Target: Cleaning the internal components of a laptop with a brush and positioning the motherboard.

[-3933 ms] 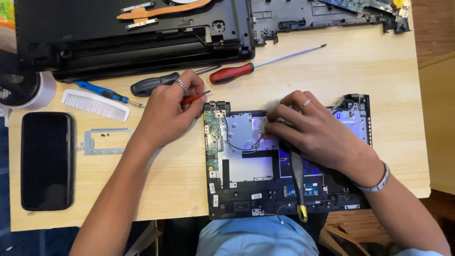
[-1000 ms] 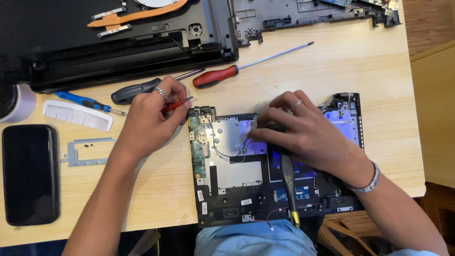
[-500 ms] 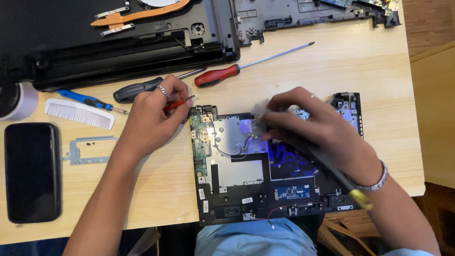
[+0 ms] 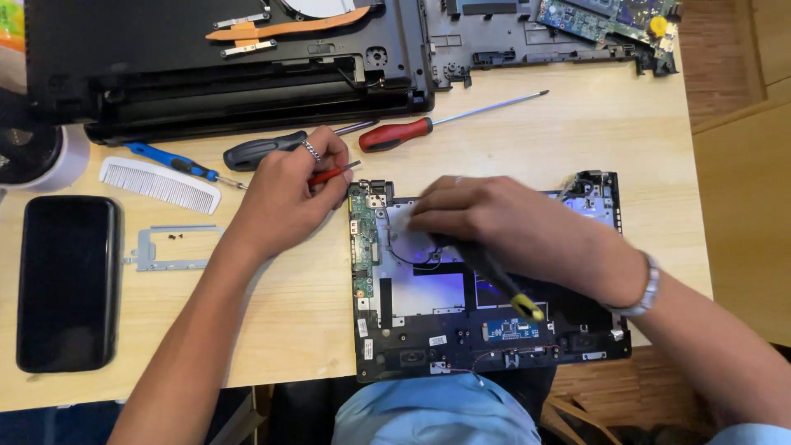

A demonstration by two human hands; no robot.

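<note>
Right hand (image 4: 503, 227) grasping black screwdriver (image 4: 494, 276) over laptop chassis (image 4: 428, 321) — left hand (image 4: 284, 194) pinching small red tool (image 4: 334, 174) beside its left edge.

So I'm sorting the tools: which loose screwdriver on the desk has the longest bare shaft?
The red-handled screwdriver, lying above the hands. Its thin metal shaft runs far to the right; the black-handled one and blue-handled one show only short tips.

The right hand (image 4: 511, 227) has swung its black screwdriver (image 4: 494, 276) handle toward the wrist, yellow tip outward.
</note>
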